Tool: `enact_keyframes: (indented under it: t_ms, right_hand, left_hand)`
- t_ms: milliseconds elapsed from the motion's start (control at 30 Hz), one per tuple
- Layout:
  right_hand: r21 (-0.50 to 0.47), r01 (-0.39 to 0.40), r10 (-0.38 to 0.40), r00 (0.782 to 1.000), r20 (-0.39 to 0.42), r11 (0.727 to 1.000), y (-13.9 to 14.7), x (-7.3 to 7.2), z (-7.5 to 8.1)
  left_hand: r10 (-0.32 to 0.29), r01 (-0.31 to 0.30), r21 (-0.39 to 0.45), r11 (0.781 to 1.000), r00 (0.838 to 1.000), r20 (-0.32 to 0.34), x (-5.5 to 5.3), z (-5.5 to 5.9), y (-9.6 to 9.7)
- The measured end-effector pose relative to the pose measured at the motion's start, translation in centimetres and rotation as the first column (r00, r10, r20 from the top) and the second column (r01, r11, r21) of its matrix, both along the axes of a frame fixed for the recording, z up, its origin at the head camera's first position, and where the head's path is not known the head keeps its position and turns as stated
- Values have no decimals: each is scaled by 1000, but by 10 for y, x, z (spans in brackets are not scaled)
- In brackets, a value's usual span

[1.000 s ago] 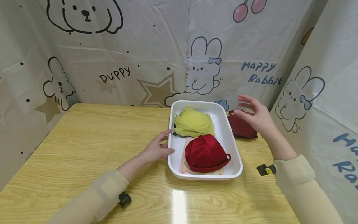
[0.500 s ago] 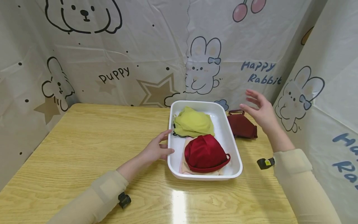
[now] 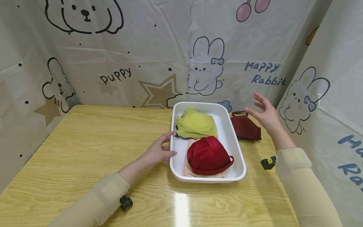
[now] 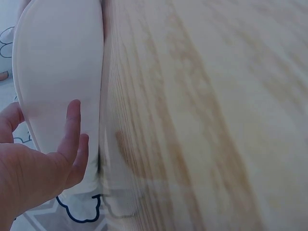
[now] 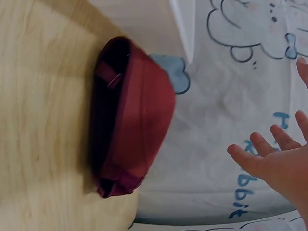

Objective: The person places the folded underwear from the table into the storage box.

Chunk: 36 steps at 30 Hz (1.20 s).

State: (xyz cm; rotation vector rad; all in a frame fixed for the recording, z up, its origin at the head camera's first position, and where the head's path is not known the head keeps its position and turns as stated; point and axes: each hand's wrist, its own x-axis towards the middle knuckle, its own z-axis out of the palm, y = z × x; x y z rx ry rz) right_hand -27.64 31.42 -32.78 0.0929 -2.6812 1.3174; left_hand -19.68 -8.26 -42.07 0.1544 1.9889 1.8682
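Observation:
A white plastic tray point(image 3: 181, 180) stands on the wooden table. My left hand point(image 3: 157, 152) rests at its left side, fingertips right at the rim and fingers along the outer wall point(image 4: 57, 72). Inside the tray, a crumpled yellow-green cloth piece point(image 3: 197, 124) with black edging lies at the far end. A shiny red, cup-shaped cloth piece point(image 3: 208, 157) with a small loop lies nearer, over pale pink fabric point(image 3: 185, 171). Right of the tray sits a dark red cup-shaped cloth piece point(image 5: 147, 106) with a strap loop. My right hand point(image 3: 267, 116) hovers beside it, fingers spread, holding nothing.
The wooden table point(image 3: 122, 126) stretches left of and in front of the tray. A printed cloth backdrop point(image 3: 127, 56) hangs close behind the tray, and another printed sheet point(image 3: 329, 126) hangs along the right side. Cameras are strapped at both wrists.
My right hand has drawn away from the dark red cloth piece, to the right and slightly up, leaving more of it in sight. My left hand and the tray have stayed put.

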Motion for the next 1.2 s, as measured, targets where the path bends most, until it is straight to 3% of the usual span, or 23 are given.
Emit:
enact_keyframes:
  t_ms: [333, 1000, 1200]
  right_hand:
    - [-5, -17, 17, 998, 67, 1000, 12, -12, -19]
    - [91, 59, -75, 980, 183, 994, 42, -24, -66]
    - [116, 66, -87, 980, 182, 991, 46, -24, -78]
  left_hand:
    - [1, -1, 5, 1000, 1000, -3, 1, 1, 0]
    - [1, -1, -15, 1000, 1000, -4, -1, 0, 0]
    - [0, 0, -19, 1000, 1000, -4, 0, 1, 0]
